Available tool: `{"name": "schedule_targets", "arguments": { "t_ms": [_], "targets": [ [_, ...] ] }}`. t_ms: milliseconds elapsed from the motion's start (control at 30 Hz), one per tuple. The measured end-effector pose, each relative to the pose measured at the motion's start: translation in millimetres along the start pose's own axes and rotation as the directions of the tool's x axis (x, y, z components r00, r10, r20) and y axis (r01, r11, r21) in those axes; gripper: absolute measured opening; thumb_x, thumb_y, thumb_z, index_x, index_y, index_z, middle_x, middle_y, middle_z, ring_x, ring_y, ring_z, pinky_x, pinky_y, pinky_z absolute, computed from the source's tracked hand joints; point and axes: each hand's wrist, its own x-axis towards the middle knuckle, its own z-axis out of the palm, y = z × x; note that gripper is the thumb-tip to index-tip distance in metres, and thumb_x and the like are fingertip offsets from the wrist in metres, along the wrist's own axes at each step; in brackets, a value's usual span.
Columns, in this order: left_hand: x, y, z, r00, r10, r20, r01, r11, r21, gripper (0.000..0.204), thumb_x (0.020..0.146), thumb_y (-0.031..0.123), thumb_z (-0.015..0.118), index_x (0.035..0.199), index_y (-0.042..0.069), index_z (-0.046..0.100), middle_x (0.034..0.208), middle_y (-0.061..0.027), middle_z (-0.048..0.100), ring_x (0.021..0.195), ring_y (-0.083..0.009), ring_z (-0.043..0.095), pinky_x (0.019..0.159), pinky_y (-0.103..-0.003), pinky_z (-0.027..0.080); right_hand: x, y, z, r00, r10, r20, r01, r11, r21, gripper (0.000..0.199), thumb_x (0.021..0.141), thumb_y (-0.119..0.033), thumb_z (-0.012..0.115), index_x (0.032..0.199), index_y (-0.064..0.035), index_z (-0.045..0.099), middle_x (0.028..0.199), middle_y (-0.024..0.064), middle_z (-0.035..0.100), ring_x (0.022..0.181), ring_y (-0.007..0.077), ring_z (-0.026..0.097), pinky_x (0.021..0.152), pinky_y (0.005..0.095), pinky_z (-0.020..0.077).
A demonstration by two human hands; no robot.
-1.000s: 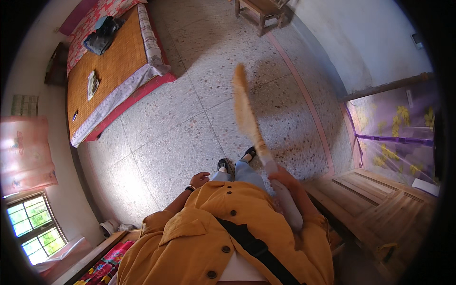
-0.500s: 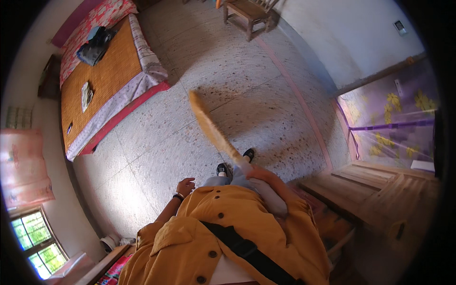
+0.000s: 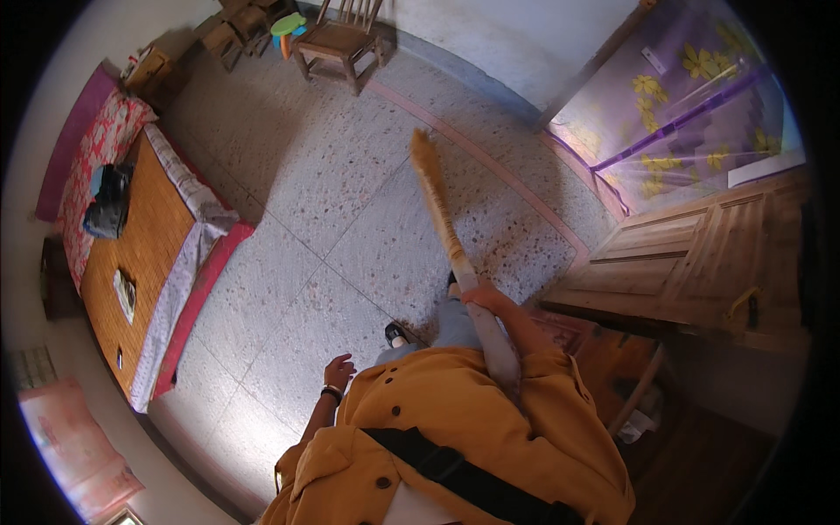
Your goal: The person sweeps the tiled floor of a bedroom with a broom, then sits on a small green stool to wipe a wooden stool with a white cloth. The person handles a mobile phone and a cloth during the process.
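A straw broom (image 3: pixel 439 201) slants forward from my body over the speckled floor, its bristle tip pointing away from me. My right hand (image 3: pixel 486 299) is wrapped around its pale handle, and the handle's rear end runs back along my right forearm. Beside my left hip hangs my left hand (image 3: pixel 339 371), with its fingers loosely apart and nothing in it; a dark band is on that wrist. A dark shoe (image 3: pixel 396 334) shows below my grey trousers, and the other is mostly hidden behind the broom and my leg.
On the left stands a bed (image 3: pixel 162 236) with a woven mat and dark clothing. A wooden chair (image 3: pixel 339 45) and a green stool (image 3: pixel 287 26) are at the far wall. To the right are an open wooden door (image 3: pixel 691 249), a purple flowered curtain (image 3: pixel 665 96) and a low reddish-brown chest (image 3: pixel 604 359).
My view has turned to the right, so the bed and chair sit further left. The broom has swung rightward and points more straight ahead; my right hand keeps its hold.
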Motion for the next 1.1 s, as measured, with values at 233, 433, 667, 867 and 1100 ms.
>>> {"name": "schedule_targets", "arguments": {
  "t_ms": [233,433,667,867,1100],
  "targets": [
    [29,24,28,1.000,-0.006,-0.022,0.009,0.987,0.159,0.034,0.079,0.014,0.060,0.112,0.006,0.060,0.085,-0.0074,0.065,0.073,-0.0164,0.064,0.065,-0.029,0.053,53,19,-21,0.941,-0.126,0.314,0.141,0.990,-0.026,0.053,0.055,-0.025,0.074,0.099,0.0004,0.062,0.097,0.0154,0.062,0.091,0.0252,0.058,0.078,0.0340,0.0465],
    [65,123,108,0.998,-0.058,0.039,0.055,0.996,0.075,0.036,0.080,0.015,0.060,0.115,0.007,0.057,0.089,-0.0075,0.064,0.073,-0.0154,0.064,0.062,-0.027,0.052,73,49,-112,0.957,-0.045,0.288,0.047,0.999,-0.001,0.064,0.056,-0.026,0.074,0.112,0.0012,0.056,0.100,0.0142,0.061,0.090,0.0227,0.058,0.078,0.0325,0.0467],
    [110,194,189,0.985,0.057,0.163,-0.056,0.998,-0.010,0.033,0.083,0.015,0.059,0.114,0.007,0.058,0.087,-0.0069,0.065,0.074,-0.0158,0.064,0.062,-0.028,0.052,61,56,-256,0.991,0.063,0.120,-0.072,0.994,0.080,0.065,0.056,-0.023,0.074,0.114,-0.0007,0.054,0.095,0.0132,0.062,0.086,0.0229,0.059,0.075,0.0326,0.0481],
    [142,215,203,0.961,0.132,0.244,-0.175,0.971,0.164,0.033,0.082,0.018,0.062,0.113,0.006,0.060,0.087,-0.0055,0.066,0.076,-0.0107,0.062,0.072,-0.024,0.049,105,38,-293,0.998,0.043,-0.035,-0.036,0.980,0.195,0.051,0.056,-0.020,0.074,0.101,-0.0009,0.058,0.089,0.0103,0.062,0.080,0.0202,0.058,0.071,0.0323,0.0478],
    [219,266,196,0.956,0.127,0.266,-0.205,0.934,0.292,0.032,0.080,0.018,0.062,0.110,0.007,0.062,0.084,-0.0066,0.068,0.074,-0.0124,0.062,0.071,-0.026,0.050,176,-14,-287,0.994,-0.012,-0.108,0.043,0.955,0.295,0.042,0.058,-0.024,0.072,0.091,-0.0002,0.063,0.080,0.0108,0.063,0.073,0.0199,0.059,0.066,0.0324,0.0472]
  ]
}}
